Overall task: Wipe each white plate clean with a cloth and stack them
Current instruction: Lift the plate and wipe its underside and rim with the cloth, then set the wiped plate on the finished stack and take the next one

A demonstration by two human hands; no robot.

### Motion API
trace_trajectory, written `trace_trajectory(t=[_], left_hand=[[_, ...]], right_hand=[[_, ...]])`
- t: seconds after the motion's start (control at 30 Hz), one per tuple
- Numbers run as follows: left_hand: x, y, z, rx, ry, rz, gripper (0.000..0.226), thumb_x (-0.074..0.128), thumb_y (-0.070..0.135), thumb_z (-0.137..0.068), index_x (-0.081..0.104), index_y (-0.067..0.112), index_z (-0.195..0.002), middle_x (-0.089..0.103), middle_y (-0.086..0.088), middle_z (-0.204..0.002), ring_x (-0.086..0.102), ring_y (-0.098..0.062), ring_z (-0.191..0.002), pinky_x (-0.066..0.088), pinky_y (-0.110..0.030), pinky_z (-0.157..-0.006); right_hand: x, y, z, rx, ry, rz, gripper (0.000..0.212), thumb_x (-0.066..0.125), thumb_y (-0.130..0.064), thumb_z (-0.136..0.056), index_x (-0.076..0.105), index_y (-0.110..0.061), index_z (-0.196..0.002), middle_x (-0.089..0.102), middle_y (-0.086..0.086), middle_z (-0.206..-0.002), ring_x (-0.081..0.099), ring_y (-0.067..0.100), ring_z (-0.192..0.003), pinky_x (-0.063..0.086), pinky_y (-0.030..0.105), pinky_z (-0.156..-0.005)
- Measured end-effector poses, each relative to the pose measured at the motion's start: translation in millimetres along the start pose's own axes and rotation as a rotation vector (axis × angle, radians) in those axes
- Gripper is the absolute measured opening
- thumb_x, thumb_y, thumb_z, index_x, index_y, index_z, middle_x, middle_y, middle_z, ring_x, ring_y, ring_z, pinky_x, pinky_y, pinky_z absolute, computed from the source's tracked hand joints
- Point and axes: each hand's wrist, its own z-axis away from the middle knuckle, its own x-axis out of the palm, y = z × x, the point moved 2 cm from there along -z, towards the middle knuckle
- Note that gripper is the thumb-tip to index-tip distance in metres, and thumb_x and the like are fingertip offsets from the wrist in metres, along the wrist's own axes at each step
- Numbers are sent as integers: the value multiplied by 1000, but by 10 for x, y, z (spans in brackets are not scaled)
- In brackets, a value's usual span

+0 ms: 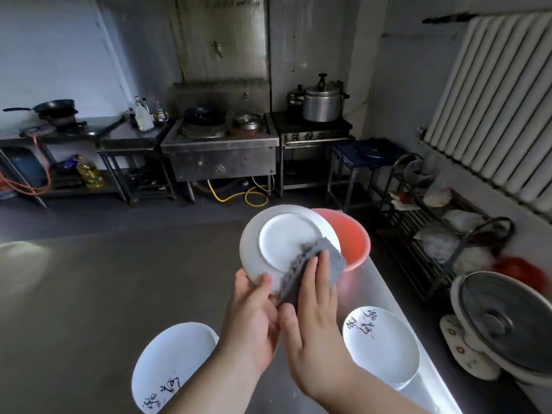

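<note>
My left hand (pixel 252 312) grips the lower rim of a white plate (pixel 277 237), held tilted above the steel table with its underside facing me. My right hand (pixel 316 318) presses a grey cloth (pixel 316 264) flat against the plate's lower right part, fingers straight over the cloth. A white plate with black writing (pixel 170 363) lies on the table at the lower left, partly hidden by my left forearm. Another white plate with black writing (pixel 382 345) sits at the lower right, seemingly on top of others.
A pink basin (pixel 354 240) stands on the steel table (pixel 104 294) just behind the held plate. The table's right edge runs close to the right plate. Beyond it are a wire rack (pixel 433 234) and a fan (pixel 501 324). Stoves line the far wall.
</note>
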Motion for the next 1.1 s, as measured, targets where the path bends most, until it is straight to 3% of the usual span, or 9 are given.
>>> trace_trajectory(t=[0.13,0.43,0.53,0.6,0.67,0.73,0.8,0.93,1.1], left_hand=[[195,-68,-77,-12,18,17,27,43,6,-109,52,14,-133,73,-21,-125,76,-34,-107,63,-36,-74],[399,-456,-125,-78,27,-47,21,45,7,-109,52,12,-128,72,-23,-127,74,-36,-112,64,-38,-78],[474,-549,-182,-104,-63,-21,33,44,5,-106,50,12,-137,68,-23,-135,69,-41,-120,62,-46,-83],[494,-623,-210,-135,-113,-89,41,54,9,-100,49,12,-140,67,-18,-139,68,-39,-123,61,-50,-87],[472,-650,-217,-173,-134,-188,46,64,12,-94,53,14,-138,66,-16,-140,69,-37,-121,61,-50,-86],[468,-724,-238,-208,-114,-272,45,67,15,-90,58,16,-135,67,-18,-138,72,-36,-114,62,-48,-81],[459,-814,-270,-240,-86,-332,45,68,15,-91,60,18,-135,70,-16,-133,73,-36,-108,62,-46,-77],[420,-1086,-335,-358,-35,-455,37,54,14,-100,58,17,-136,73,-13,-127,74,-33,-102,62,-47,-75],[423,-1548,-338,-464,24,-638,32,42,8,-111,57,19,-137,73,-13,-130,69,-39,-119,51,-61,-104]], right_hand=[[-351,139,-379,93,83,-34,80,7,-70,-97,-21,-27,-158,-33,-10,-168,-27,12,-157,-6,41,-131],[-390,399,29,39,64,-40,83,10,-67,-104,-3,-14,-166,-29,-7,-171,-16,14,-160,-4,27,-127],[-901,657,-397,66,269,-109,62,22,-46,-105,33,-23,-162,12,-19,-172,18,-4,-150,16,24,-124],[-1245,911,-622,95,306,-100,40,34,-39,-106,51,-35,-143,50,-32,-142,43,-11,-130,34,17,-113],[-1509,1147,-754,228,218,-46,26,42,-48,-104,56,-46,-126,64,-41,-106,59,-13,-103,49,12,-89],[-1750,1412,-797,276,85,106,32,40,-56,-99,64,-34,-96,70,-22,-78,67,1,-71,58,33,-69],[-1901,1646,-771,293,-138,152,37,37,-55,-98,61,-30,-84,71,-10,-65,67,10,-49,57,36,-53],[-1962,2147,-539,487,-564,-34,37,41,-48,-97,66,-26,-82,76,5,-68,73,32,-53,53,27,-43],[-1864,2676,-220,735,-660,-156,62,27,-65,-93,76,-28,-83,79,9,-76,69,31,-64,48,36,-62]])
